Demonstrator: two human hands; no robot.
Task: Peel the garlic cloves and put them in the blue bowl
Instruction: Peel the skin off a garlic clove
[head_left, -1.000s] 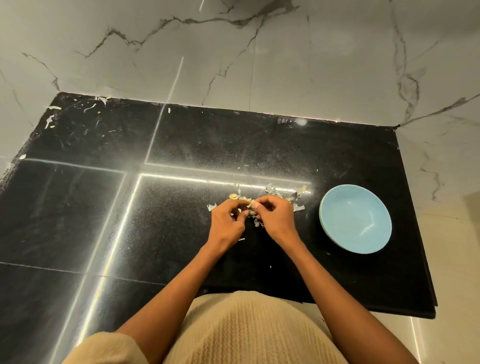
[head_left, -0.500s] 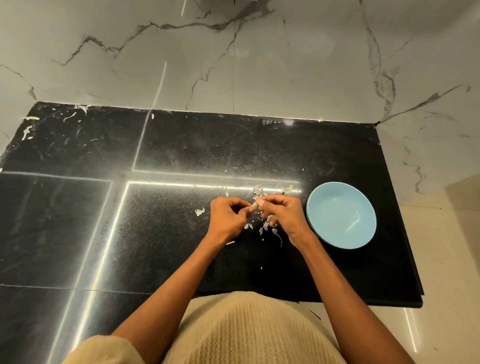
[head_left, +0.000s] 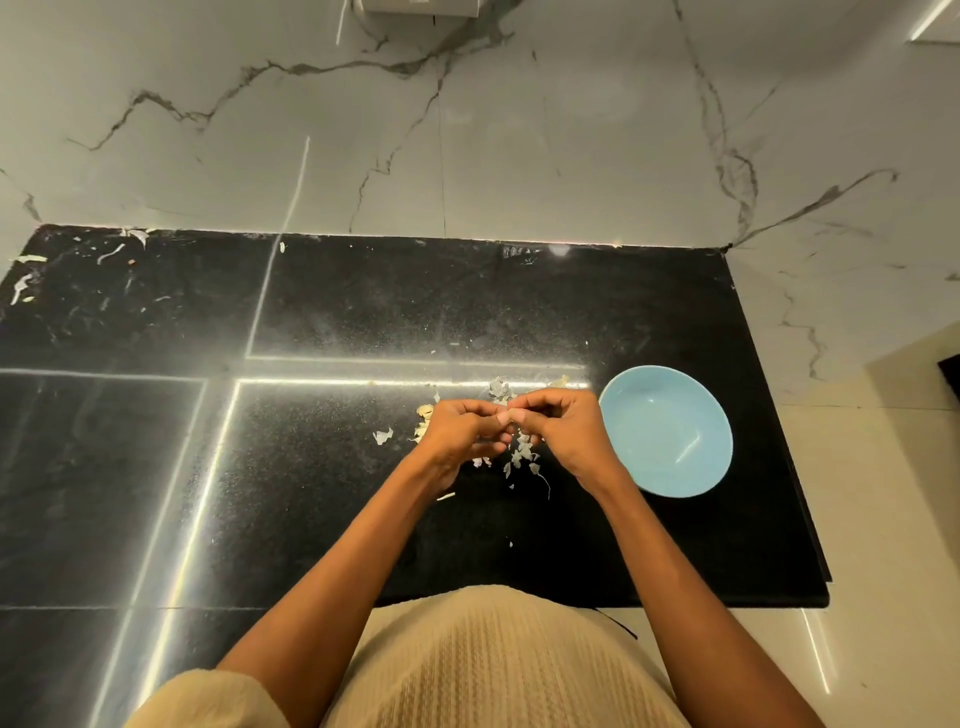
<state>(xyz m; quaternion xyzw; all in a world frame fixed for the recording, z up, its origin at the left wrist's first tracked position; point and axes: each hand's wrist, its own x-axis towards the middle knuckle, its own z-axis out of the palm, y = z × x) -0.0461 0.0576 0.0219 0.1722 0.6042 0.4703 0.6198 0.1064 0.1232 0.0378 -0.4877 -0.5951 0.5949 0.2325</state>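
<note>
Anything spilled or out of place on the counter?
Papery garlic skins litter the black counter under both hands, with stray scraps at its far-left corner. The blue bowl sits upright and looks empty.

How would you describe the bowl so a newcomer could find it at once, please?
Start at the glossy black stone counter below the veined marble wall. Near its right end, just right of the two hands, sits the round pale-blue bowl. It is the only dish there, and looks empty.

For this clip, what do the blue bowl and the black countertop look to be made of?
Blue bowl: probably glazed ceramic or melamine; it is smooth, evenly pale blue and opaque, with a sharp glossy streak inside. Black countertop: looks like polished speckled stone, perhaps granite; it mirrors bright light strips, and fine pale flecks show across its surface.
</note>
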